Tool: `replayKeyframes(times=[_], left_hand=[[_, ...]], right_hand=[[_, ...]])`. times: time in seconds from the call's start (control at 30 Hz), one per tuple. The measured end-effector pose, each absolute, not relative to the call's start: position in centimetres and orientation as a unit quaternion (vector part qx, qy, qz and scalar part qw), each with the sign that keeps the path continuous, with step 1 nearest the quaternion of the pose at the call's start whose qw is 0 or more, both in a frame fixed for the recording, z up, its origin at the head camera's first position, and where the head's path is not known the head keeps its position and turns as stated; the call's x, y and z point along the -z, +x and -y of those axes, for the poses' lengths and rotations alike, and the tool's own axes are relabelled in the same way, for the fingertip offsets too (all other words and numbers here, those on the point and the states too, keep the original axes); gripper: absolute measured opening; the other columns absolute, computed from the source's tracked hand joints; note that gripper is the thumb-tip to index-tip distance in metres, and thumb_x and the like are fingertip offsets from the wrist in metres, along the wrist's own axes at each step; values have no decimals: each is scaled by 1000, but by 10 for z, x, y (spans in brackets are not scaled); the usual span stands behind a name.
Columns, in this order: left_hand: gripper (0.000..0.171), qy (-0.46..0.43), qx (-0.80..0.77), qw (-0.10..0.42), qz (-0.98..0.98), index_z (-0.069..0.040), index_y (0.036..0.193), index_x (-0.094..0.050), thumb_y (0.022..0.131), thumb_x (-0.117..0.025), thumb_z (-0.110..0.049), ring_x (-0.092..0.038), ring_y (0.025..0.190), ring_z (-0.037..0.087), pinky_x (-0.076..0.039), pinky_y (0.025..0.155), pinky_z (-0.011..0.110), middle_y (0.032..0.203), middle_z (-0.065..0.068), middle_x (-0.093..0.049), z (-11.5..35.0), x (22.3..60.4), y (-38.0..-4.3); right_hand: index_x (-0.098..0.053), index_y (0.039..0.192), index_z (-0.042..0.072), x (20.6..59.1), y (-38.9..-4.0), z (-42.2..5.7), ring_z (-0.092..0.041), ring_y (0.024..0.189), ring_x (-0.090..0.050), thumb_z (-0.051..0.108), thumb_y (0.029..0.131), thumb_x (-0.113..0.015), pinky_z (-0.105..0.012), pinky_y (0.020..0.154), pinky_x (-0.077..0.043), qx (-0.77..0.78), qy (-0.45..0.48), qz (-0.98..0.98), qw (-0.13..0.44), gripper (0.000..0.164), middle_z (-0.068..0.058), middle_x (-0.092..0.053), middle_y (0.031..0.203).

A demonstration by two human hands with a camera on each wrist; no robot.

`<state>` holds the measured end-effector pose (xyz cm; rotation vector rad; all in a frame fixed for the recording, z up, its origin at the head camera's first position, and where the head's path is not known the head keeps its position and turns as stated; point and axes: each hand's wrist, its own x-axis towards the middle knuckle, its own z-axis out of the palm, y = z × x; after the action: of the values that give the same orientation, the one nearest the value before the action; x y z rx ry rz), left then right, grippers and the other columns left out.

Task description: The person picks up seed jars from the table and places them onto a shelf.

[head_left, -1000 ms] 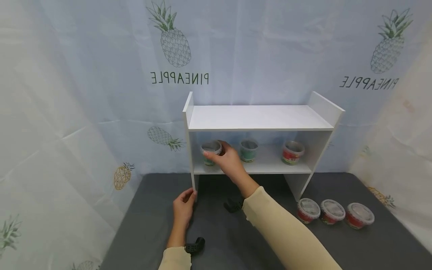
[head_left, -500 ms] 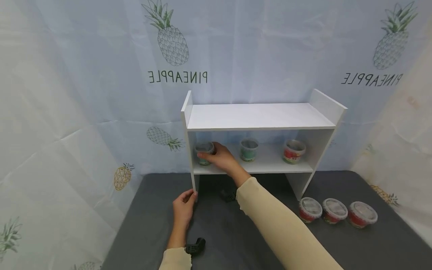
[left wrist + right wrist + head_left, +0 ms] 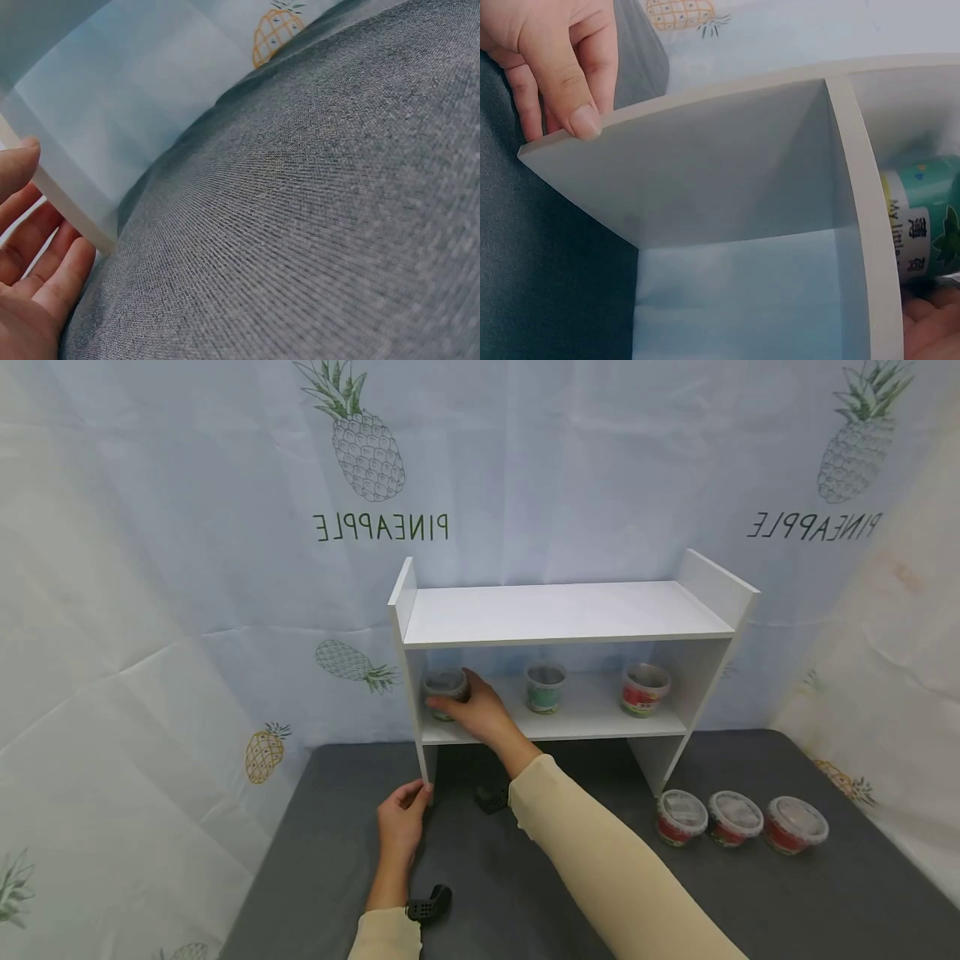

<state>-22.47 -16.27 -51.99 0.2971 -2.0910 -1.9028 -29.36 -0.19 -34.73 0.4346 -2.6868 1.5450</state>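
A white two-tier shelf rack (image 3: 566, 612) stands on the dark grey cloth. On its lower board, at the left end, is a lidded plastic tub (image 3: 444, 683); its green label with leaves shows in the right wrist view, the tub (image 3: 928, 217) partly out of frame. My right hand (image 3: 483, 717) grips this tub from the right, thumb in front. My left hand (image 3: 399, 827) pinches the front edge of the rack's left side panel near its foot; in the right wrist view the left hand's thumb (image 3: 585, 121) lies on the panel's inner face.
Another green-labelled tub (image 3: 545, 687) stands mid-board and a red-labelled tub (image 3: 644, 690) at the right end. Three red-labelled tubs (image 3: 682, 817) form a row on the cloth (image 3: 600, 827), right of the rack. A pineapple-print curtain (image 3: 525, 468) hangs behind.
My right hand has moved left with the green-labelled tub, bringing it to the rack's left side panel. My left hand has stayed on the panel's edge. The head view has shifted slightly.
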Motion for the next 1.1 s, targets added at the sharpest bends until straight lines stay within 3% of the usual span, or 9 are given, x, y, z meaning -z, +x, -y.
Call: replayKeyframes(times=[0.3, 0.5, 0.63, 0.7, 0.87, 0.93, 1.1], left_hand=[[30, 104, 656, 144, 734, -6, 113, -72, 92, -71, -28, -68, 97, 19, -52, 74, 20, 108, 12, -73, 164, 523, -223], [33, 101, 656, 146, 734, -6, 113, -72, 92, -72, -31, -67, 94, 17, -51, 73, 20, 107, 12, -73, 165, 521, -221], [34, 101, 660, 145, 730, -7, 112, -72, 91, -72, -33, -66, 92, 15, -51, 74, 21, 106, 11, -73, 166, 519, -221], [33, 102, 661, 145, 729, -7, 112, -72, 91, -72, -32, -66, 92, 14, -51, 74, 21, 106, 11, -73, 165, 518, -221], [34, 98, 660, 148, 730, -6, 112, -72, 91, -72, -33, -66, 91, 13, -51, 73, 21, 106, 12, -73, 167, 518, -223], [36, 97, 660, 146, 731, -7, 113, -72, 91, -72, -35, -66, 90, 13, -51, 73, 20, 107, 12, -73, 168, 518, -223], [39, 100, 659, 141, 732, -7, 114, -72, 91, -71, -37, -66, 94, 16, -51, 73, 20, 110, 13, -72, 168, 519, -223]], right_hand=[[-19, 158, 13, 352, -286, -2, -32, 142, -38, 57, 80, -75, -52, 106, -42, -507, 127, 853, 2, 106, -12, -33, 158], [-18, 158, 12, 359, -262, -15, -28, 146, -32, 50, 84, -75, -48, 111, -38, -552, 150, 820, 19, 100, -8, -27, 161], [-23, 157, 12, 370, -237, -32, -22, 146, -33, 42, 87, -74, -41, 115, -33, -580, 175, 795, 36, 91, -4, -31, 160], [-23, 156, 7, 370, -218, -43, -23, 145, -34, 30, 90, -74, -41, 116, -32, -584, 194, 788, 36, 86, -8, -33, 159], [-33, 153, 9, 387, -186, -77, -23, 139, -43, 23, 88, -75, -34, 110, -39, -542, 232, 806, 57, 79, -5, -44, 153], [-40, 150, 14, 402, -182, -97, -19, 136, -48, 26, 86, -77, -27, 107, -42, -524, 238, 813, 87, 75, -1, -49, 149], [-51, 142, 10, 425, -168, -155, -10, 125, -57, 10, 84, -78, -16, 100, -44, -506, 210, 819, 173, 65, -10, -60, 137]])
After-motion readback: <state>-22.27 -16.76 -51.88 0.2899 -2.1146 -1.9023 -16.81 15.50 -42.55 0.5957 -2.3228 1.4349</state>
